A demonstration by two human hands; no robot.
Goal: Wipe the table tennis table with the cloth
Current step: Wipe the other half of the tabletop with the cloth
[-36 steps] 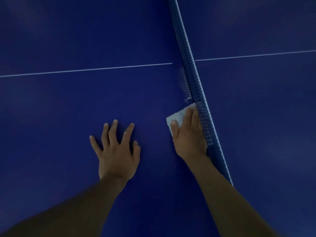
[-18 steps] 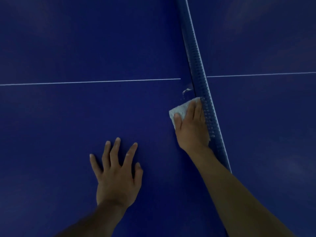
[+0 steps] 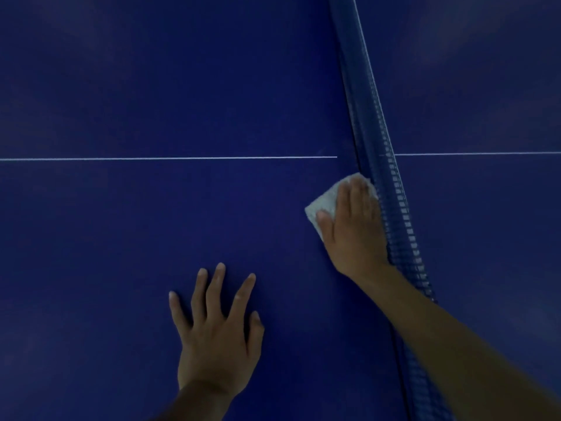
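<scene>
**Cloth has run up the net to just short of the white line**

Your right hand [image 3: 353, 229] has carried the cloth [image 3: 326, 202] farther along the foot of the net [image 3: 394, 189]. A second ago it was well short of the white line [image 3: 167, 158]; now the cloth's far edge lies near it. The hand is flat, fingers straight and together on top of the cloth, thumb out at its left edge. It presses the cloth down rather than pinching it. The cloth's right side touches the net.

The pale fleck that showed beside the net, just short of the line, is no longer visible. Whether the cloth has lifted it or merely covers it, you cannot tell yet.

Your left hand [image 3: 217, 338] has stayed planted on the bench [image 3: 121, 238], fingers spread and palm down. It now sits well nearer to you than the right, where before the two were almost level.

By my reading the near strip along the net is done. The wide left area, and everything beyond the line and across the net, is probably still to wipe.
</scene>
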